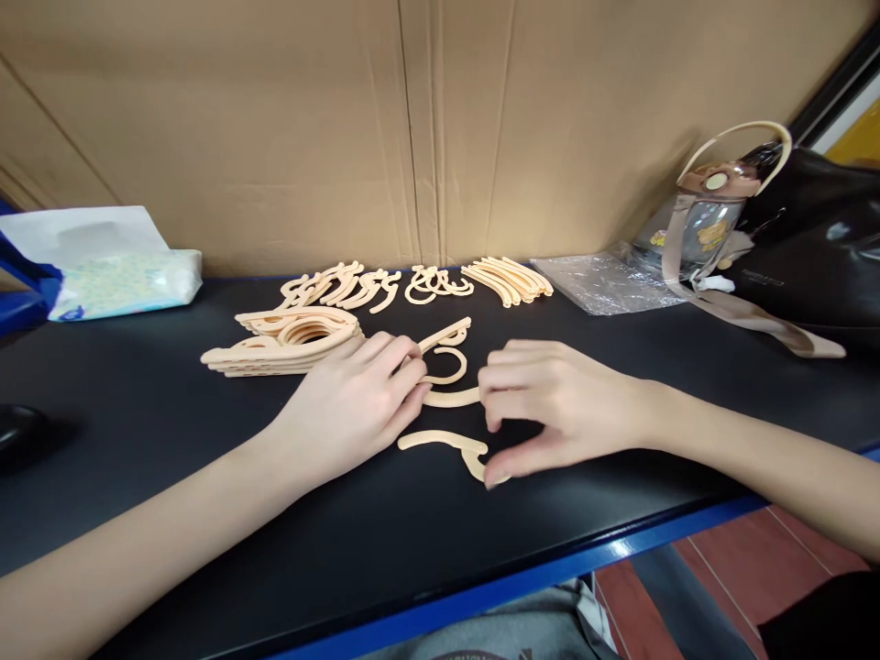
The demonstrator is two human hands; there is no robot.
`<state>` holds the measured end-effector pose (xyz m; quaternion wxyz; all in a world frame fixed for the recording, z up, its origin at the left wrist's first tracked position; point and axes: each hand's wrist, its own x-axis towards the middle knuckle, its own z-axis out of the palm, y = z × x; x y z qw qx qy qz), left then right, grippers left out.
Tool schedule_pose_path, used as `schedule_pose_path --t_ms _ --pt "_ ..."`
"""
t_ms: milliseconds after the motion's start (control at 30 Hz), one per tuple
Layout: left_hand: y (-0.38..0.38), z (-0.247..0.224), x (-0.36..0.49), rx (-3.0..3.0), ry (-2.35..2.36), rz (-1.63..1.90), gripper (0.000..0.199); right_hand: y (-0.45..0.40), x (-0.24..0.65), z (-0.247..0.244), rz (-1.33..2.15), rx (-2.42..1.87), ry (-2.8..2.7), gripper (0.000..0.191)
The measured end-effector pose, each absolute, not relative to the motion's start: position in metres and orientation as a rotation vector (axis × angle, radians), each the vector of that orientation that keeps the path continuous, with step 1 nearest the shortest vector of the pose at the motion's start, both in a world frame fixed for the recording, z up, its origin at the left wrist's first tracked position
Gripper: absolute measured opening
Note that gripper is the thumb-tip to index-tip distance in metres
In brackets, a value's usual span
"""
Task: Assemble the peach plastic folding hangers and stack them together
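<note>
While the left hand covers the near ends of loose cream pieces beside a small hook, its grip too hidden to tell, the right hand spreads thumb from curled fingers, the thumb at the end of a notched piece lying nearest the tabletop's front edge. Stacked frames sit beyond the left hand.

The desk looks matt, smooth and black, with a glossy blue front edge. The hanger parts along its far edge look like smooth plastic. Toward its right end, the clear sheet is shiny, crinkled plastic; the black bag has a glossy, leather-like surface.
</note>
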<state>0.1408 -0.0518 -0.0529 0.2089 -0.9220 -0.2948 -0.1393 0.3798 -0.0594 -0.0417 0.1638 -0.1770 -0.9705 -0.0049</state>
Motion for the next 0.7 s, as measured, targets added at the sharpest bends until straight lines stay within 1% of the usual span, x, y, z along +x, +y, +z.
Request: schedule_pose_path --t_ms 67,200,300,433,533,633,700 --pt "-0.053 -0.052 0.143 -2.647 -0.700 -0.399 0.029 -0.064 0.378 -0.042 0.012 -0.455 -2.810 0.046" --pt "-0.054 -0.053 0.144 -2.713 -0.632 -0.412 0.029 -0.071 0.377 -0.038 -0.027 -0.451 -2.889 0.022" --pt "-0.053 -0.056 0.142 -2.610 -0.712 -0.438 0.032 -0.070 0.379 -0.032 0.006 -0.510 -2.927 0.013" --pt "-0.049 -0.057 0.138 -2.552 -0.858 -0.421 0.039 -0.062 0.386 -0.029 0.063 -0.592 -2.936 0.019" --pt "-0.049 -0.056 0.138 -2.543 -0.881 -0.416 0.041 -0.054 0.389 -0.032 0.105 -0.635 -2.900 0.023" --pt "-0.050 -0.055 0.138 -2.496 -0.882 -0.434 0.043 -0.049 0.392 -0.033 0.135 -0.692 -2.855 0.023" --pt "-0.051 -0.055 0.136 -2.462 -0.887 -0.442 0.043 -0.048 0.394 -0.030 0.119 -0.756 -2.835 0.020"
